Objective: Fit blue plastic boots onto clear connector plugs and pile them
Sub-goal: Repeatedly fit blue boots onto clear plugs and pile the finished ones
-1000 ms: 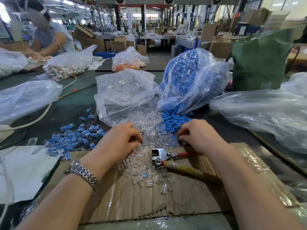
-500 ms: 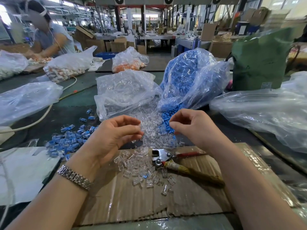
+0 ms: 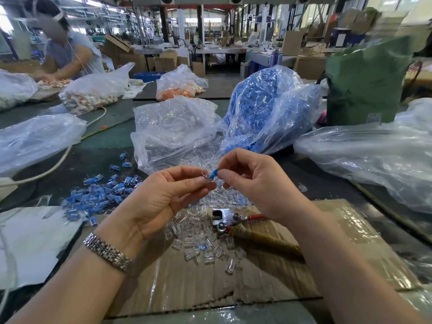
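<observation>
Above the near cardboard sheet (image 3: 233, 284), at mid-table, I have the blue boot (image 3: 212, 174) pinched in my right hand (image 3: 253, 183), its end touching the clear connector plug (image 3: 205, 178) pinched in my left hand (image 3: 163, 197); both hands are curled tight on their parts. Both pieces look featherlight, stiff and slick, so I would judge the plug is best held by its flat sides, clear of its latch tab, and the boot by its rear, leaving the mouth free. Whether the boot is seated at all I cannot tell; the plug is nearly invisible here. Below lie loose clear plugs (image 3: 198, 239) beside crimping pliers (image 3: 233, 220). The finished pile (image 3: 95, 197) sits left; the bag of blue boots (image 3: 268, 108) stands far right.
</observation>
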A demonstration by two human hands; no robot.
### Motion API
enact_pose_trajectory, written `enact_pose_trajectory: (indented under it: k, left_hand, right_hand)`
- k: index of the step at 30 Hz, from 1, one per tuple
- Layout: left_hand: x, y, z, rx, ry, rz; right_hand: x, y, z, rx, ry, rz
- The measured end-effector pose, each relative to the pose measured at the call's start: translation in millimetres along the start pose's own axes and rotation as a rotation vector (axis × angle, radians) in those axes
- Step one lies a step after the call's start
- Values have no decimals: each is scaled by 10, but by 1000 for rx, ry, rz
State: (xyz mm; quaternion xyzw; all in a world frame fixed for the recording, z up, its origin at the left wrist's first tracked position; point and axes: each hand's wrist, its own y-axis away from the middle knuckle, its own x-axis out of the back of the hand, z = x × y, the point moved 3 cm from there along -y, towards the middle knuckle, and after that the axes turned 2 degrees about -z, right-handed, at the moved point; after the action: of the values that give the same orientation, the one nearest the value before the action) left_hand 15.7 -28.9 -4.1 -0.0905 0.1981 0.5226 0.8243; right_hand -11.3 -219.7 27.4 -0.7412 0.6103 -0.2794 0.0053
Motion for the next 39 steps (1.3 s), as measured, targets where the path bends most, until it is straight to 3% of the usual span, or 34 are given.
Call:
enact_pose_trajectory:
  k: [20,22,26,28,33,39]
  left_hand:
    - [-81,49,24,-95,-135,37]
    - [-50,48,37,-103,-134,46]
    - [3,38,39,-106,-99,60]
    - [17,36,41,-108,-98,55]
    - [30,55,63,-106,-84,68]
    - [10,67,93,-154,-26,118]
  right_hand:
    - [-26,36,-59,-2,244,-42]
    - [91,77,-26,-99,351,-128]
    - [327,255,55,-349,683,-513]
    - [301,291,56,-393,784,-601]
    - [194,249,52,-353,816,-576]
    - [264,226,49,-416,526,-422]
